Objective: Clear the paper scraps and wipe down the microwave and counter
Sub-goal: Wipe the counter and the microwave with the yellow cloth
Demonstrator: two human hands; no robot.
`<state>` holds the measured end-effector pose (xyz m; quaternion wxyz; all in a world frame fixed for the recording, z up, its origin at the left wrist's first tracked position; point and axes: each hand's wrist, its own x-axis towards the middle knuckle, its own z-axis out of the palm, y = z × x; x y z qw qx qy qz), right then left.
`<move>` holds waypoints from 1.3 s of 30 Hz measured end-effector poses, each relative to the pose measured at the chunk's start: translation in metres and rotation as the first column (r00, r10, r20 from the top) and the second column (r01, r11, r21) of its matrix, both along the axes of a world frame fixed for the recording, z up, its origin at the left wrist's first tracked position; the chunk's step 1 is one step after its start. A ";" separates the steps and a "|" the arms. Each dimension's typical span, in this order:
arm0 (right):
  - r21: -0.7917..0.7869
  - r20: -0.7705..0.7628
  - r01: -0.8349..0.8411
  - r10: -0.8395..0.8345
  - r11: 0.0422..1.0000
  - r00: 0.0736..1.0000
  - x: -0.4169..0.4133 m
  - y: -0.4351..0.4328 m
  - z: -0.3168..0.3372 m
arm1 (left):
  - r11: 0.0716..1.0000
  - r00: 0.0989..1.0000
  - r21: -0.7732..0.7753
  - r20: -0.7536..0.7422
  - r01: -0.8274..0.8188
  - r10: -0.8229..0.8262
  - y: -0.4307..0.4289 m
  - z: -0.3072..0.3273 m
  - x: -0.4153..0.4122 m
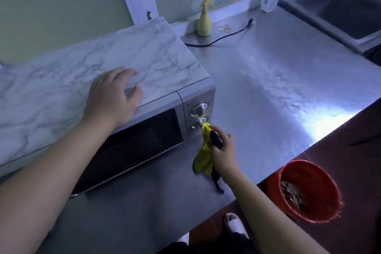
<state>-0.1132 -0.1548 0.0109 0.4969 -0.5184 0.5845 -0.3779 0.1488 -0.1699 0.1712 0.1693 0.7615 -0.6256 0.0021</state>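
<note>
— Where do we stand with the microwave (132, 146)?
— Our right grip (223, 150) clutches the yellow cloth (203, 159), whose tip is against the lower knob (198, 123).
— And our left grip (112, 97)?
— Released, fingers relaxed, resting on the marbled top by the front edge.
— The paper scraps (292, 194)?
— In the red bucket (305, 171) on the floor, beside the table (268, 80).

Silver microwave on steel tabletop, cloth at its knob.
The microwave (132, 140) stands on the tabletop (268, 88) with its door shut; it has a marble-patterned top and two knobs on the right panel. A yellow cloth (204, 150), gripped in the right hand (223, 154), touches the lower knob (199, 122) and hangs down. Paper scraps (292, 194) lie in a red bucket (309, 171) on the floor beside the tabletop.
</note>
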 end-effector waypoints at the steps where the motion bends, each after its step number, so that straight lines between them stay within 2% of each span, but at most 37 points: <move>1: 0.017 0.024 -0.010 0.009 1.000 1.000 -0.008 -0.001 -0.007 | 1.000 1.000 -0.004 -0.006 -0.011 0.011 0.000 0.001 0.000; 3: 0.055 0.057 -0.064 0.061 0.996 0.997 -0.026 -0.006 -0.020 | 0.999 0.999 -0.011 -0.011 -0.046 0.046 0.001 0.001 -0.004; 6: 0.091 0.069 -0.206 0.200 0.974 0.977 -0.053 -0.013 -0.027 | 0.974 0.976 -0.052 -0.038 -0.218 0.217 0.001 -0.006 -0.024; 8: 0.021 0.043 -0.281 0.279 0.960 0.959 -0.066 -0.020 -0.021 | 0.938 0.941 -0.081 -0.065 -0.338 0.333 -0.007 -0.010 -0.054; 10: -0.072 0.015 -0.320 0.321 0.945 0.947 -0.073 -0.027 -0.014 | 0.917 0.922 -0.093 -0.059 -0.387 0.383 -0.024 -0.015 -0.093; 12: -0.173 -0.015 -0.317 0.319 0.933 0.948 -0.072 -0.033 -0.007 | 0.894 0.900 -0.112 -0.013 -0.434 0.435 -0.044 -0.021 -0.129; 15: -0.221 -0.083 -0.293 0.281 0.930 0.956 -0.060 -0.040 -0.004 | 0.824 0.829 -0.190 0.079 -0.533 0.554 -0.057 -0.030 -0.153; 24: -0.318 -0.099 -0.261 0.242 0.911 0.965 -0.016 -0.037 -0.035 | 0.799 0.803 -0.280 0.134 -0.532 0.581 -0.056 -0.038 -0.154; 32: -0.129 0.197 -0.143 0.166 0.981 0.966 -0.006 -0.027 -0.031 | 0.798 0.798 -0.293 0.152 -0.527 0.583 -0.056 -0.041 -0.153; 34: -0.014 0.235 -0.134 0.133 0.991 0.963 -0.006 -0.027 -0.028 | 0.795 0.797 -0.296 0.146 -0.530 0.586 -0.056 -0.040 -0.153; 36: 0.135 0.258 -0.175 0.136 0.975 0.957 -0.011 -0.032 -0.029 | 0.793 0.794 -0.292 0.147 -0.535 0.589 -0.055 -0.040 -0.153; 39: 0.170 0.247 -0.347 0.301 0.922 0.921 -0.024 -0.053 -0.034 | 0.793 0.791 -0.290 0.156 -0.536 0.592 -0.056 -0.040 -0.154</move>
